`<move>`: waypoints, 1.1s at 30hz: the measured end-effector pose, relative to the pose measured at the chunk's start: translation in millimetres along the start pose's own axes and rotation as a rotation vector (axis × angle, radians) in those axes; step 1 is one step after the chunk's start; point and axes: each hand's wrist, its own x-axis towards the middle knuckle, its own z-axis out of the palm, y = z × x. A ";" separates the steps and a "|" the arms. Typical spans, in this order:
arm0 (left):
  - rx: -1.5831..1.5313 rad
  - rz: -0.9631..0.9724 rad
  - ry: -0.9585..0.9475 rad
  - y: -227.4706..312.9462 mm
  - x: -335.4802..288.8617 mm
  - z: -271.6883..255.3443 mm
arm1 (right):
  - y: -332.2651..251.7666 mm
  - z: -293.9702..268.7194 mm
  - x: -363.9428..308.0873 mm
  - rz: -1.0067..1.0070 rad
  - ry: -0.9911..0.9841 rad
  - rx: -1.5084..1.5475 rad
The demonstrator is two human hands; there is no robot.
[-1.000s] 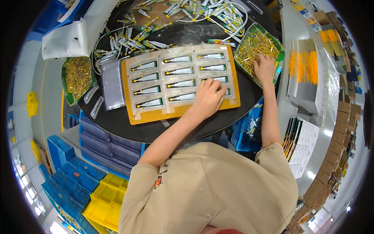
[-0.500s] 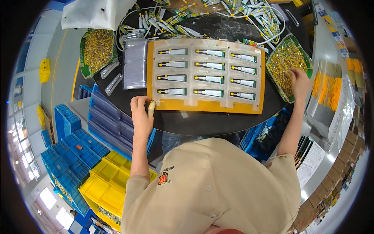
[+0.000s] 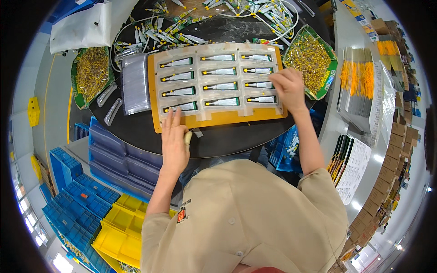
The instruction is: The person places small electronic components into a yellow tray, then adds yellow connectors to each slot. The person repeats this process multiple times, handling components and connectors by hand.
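Observation:
An orange board (image 3: 223, 118) carries a clear moulded tray (image 3: 197, 82), its pockets in three columns, each with a small white-and-green tube with a yellow tip. My left hand (image 3: 175, 139) lies at the board's near left corner, fingers stretched out, fingertips by the nearest tube (image 3: 181, 107) of the left column. One of its fingers wears a pale cover. Over the right edge of the tray hangs my right hand (image 3: 290, 88), fingers pinched together beside a tube (image 3: 258, 85) in the right column. Whatever the pinch holds is too small to make out.
Green-edged boxes of small yellow-and-clear pieces stand right (image 3: 309, 59) and left (image 3: 92, 68). A stack of clear plastic sheets (image 3: 135, 86) adjoins the board. Loose tubes (image 3: 182, 27) and a white cable (image 3: 296, 20) lie behind. Blue crates (image 3: 82, 195) and yellow crates (image 3: 120, 227) stand lower left.
My right hand has left the right-hand box and come over the tray's right side. My left hand has moved from the board's corner onto the tray, fingers stretched. The view has shifted slightly.

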 end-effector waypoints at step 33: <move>0.072 0.170 -0.090 -60.0 145.5 6.0 | -11.9 7.4 -42.4 0.169 -0.386 -0.092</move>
